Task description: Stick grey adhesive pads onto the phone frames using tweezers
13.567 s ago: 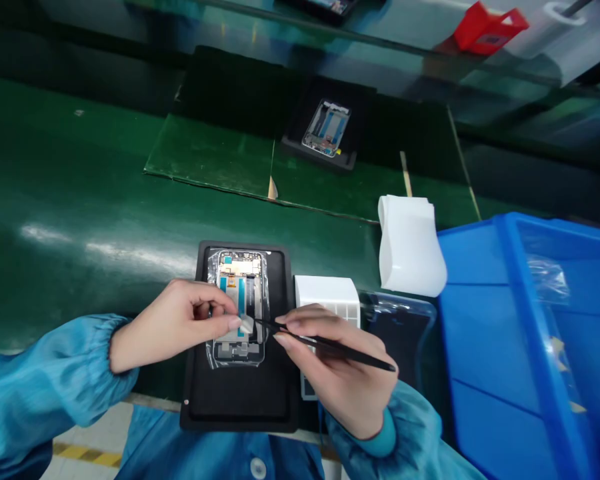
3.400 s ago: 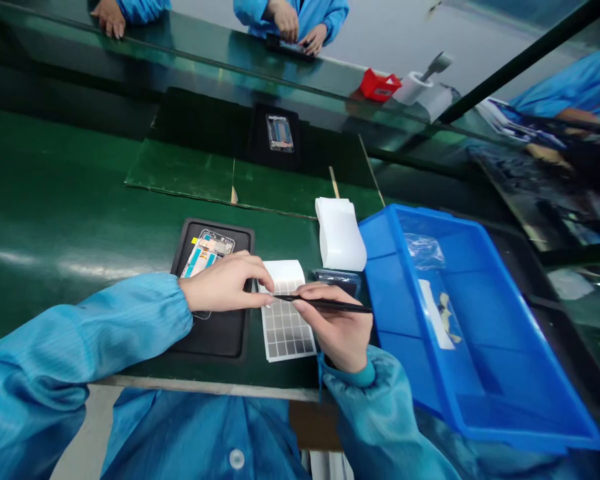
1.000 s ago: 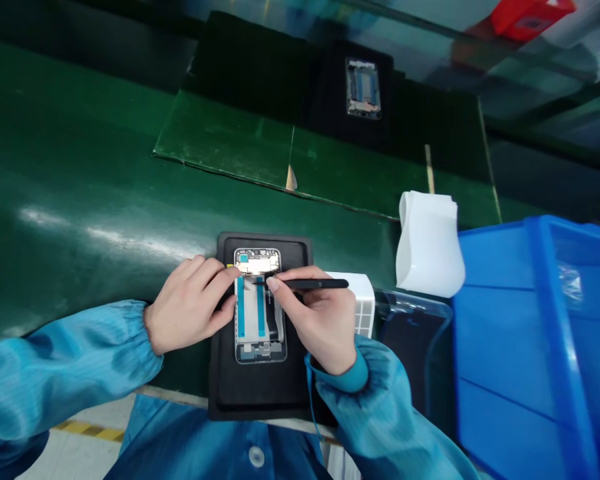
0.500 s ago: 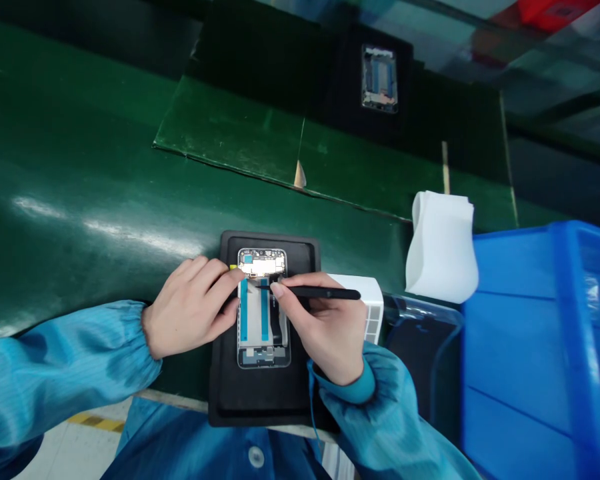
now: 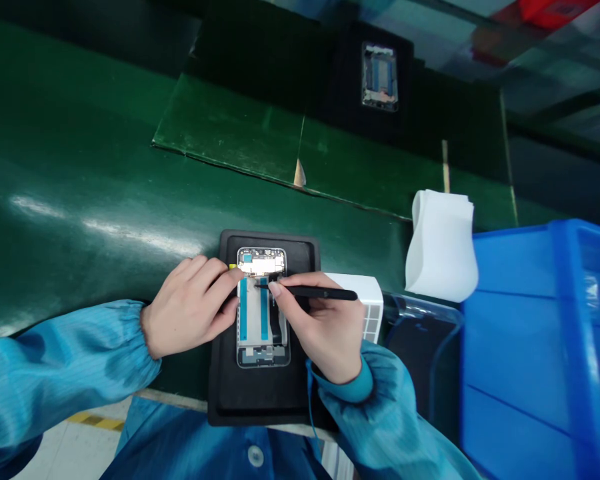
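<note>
Two hands meet over a phone mid-frame [image 5: 263, 308], which lies lengthwise on a black rubber mat [image 5: 265, 403] at lower centre, its circuit board at the top end and two blue strips running down a white panel. The left hand [image 5: 187, 313] comes in from the lower left, fingers together and curled, their tips resting on the mid-frame just below the board; whether they pinch anything cannot be told. The right hand [image 5: 325, 327] holds black tweezers [image 5: 320, 293], thumb and forefinger closed on the shaft, with the tips reaching the top of the right blue strip; the tips are too small to tell whether they are together or apart. Unlike a few seconds ago, the left hand no longer covers most of the mid-frame, so nearly its whole length now shows. A white label sheet [image 5: 370, 300], seen whole then, now shows only a strip beyond the right hand, just beside the mat. Just right of that lies a clear plastic tray [image 5: 420, 347], with a folded stack of white film [image 5: 443, 247] above it and a blue plastic bin [image 5: 540, 347] at the right edge. Upper centre, a second phone mid-frame [image 5: 379, 77] lies on a dark mat [image 5: 370, 127] beyond a green bench mat [image 5: 230, 133]
</note>
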### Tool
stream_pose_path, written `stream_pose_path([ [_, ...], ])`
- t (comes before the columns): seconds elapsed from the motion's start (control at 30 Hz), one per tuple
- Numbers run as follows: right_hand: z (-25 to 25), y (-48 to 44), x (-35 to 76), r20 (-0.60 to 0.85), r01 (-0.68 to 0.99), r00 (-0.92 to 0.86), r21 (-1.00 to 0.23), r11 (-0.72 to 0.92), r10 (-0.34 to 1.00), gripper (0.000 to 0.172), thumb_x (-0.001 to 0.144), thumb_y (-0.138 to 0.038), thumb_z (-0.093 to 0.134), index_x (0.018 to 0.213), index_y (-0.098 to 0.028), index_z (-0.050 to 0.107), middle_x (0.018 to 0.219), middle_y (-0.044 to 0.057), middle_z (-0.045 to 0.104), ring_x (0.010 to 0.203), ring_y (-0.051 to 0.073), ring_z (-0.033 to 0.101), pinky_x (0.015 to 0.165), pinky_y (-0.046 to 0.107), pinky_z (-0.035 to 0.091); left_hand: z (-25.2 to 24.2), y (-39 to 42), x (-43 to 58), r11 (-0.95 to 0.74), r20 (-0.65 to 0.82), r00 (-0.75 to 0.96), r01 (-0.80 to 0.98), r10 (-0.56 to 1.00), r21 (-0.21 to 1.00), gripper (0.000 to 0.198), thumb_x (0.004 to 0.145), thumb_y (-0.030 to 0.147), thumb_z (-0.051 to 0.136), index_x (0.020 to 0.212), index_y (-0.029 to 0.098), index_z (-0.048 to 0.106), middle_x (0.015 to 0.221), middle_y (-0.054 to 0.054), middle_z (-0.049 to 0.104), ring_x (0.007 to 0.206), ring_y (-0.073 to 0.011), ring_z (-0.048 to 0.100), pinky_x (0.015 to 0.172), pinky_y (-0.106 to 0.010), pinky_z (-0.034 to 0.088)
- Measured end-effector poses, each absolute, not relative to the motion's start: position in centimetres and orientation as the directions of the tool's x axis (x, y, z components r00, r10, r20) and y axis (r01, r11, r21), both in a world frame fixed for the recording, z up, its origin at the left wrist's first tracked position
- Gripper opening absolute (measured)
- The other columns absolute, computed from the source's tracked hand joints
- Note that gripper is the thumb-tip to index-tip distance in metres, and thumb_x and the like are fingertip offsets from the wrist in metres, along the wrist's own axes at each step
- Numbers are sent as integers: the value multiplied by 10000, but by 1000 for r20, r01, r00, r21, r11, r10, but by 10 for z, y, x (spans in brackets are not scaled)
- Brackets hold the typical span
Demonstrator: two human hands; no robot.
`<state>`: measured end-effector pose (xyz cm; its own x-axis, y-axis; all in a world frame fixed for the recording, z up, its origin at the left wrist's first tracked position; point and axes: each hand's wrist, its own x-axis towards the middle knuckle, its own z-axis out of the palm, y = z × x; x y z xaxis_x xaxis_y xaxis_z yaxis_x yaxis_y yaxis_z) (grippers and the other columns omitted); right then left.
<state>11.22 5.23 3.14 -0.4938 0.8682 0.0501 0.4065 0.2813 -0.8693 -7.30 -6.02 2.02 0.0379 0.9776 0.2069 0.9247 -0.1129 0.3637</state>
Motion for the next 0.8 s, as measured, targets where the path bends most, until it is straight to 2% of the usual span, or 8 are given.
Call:
stream_pose_path([
  [0.4, 31, 53, 112, 59, 408, -503, -863, 297, 862, 52, 824, -242, 772, 837, -226, 725, 753, 3, 741, 641, 155, 704, 568, 253, 581, 19, -61, -73, -122, 211, 49, 929, 976, 350, 297, 945, 282, 517, 1183, 129, 608, 993, -113, 627, 873, -249, 543, 719, -403, 474],
  [0.6, 32, 53, 113, 64, 405, -514, -861, 308, 856, 50, 829, -230, 767, 846, -219, 722, 755, 0, 741, 641, 149, 701, 568, 247, 576, 20, -61, -75, -176, 249, 105, 943, 963, 283, 277, 961, 287, 520, 1198, 197, 632, 909, -73, 575, 794, -213, 489, 682, -358, 415],
  [0.8, 30, 53, 113, 60, 396, -522, -866, 304, 851, 59, 823, -223, 775, 851, -220, 723, 773, -2, 743, 671, 148, 711, 585, 238, 570, 21, -61, -76, -201, 235, 143, 948, 962, 246, 277, 965, 316, 541, 1206, 238, 653, 905, -64, 561, 799, -218, 470, 655, -354, 358],
])
